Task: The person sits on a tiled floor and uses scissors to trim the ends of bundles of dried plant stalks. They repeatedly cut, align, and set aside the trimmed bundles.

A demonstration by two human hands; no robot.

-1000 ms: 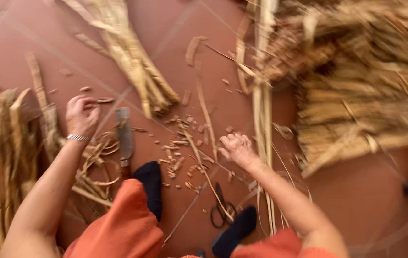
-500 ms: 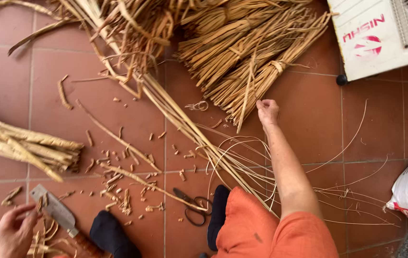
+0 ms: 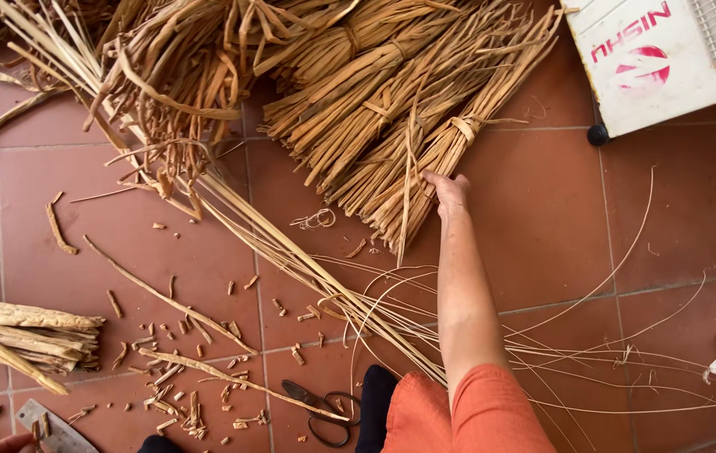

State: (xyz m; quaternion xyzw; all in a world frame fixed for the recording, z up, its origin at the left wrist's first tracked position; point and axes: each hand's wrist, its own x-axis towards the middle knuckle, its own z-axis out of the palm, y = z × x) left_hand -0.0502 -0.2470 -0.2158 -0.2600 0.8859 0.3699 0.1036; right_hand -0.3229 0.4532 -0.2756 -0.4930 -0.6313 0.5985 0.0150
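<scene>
On the tiled floor point(image 3: 543, 218), the right hand point(image 3: 449, 191) closed its grip on a tied straw bundle point(image 3: 425, 159); the left hand's point(image 3: 7, 443) grip could not be told.

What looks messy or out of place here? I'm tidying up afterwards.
Short cut scraps litter the tiled floor around the scissors, and thin loose strands sprawl beside the right hand at the tied bundles.
</scene>
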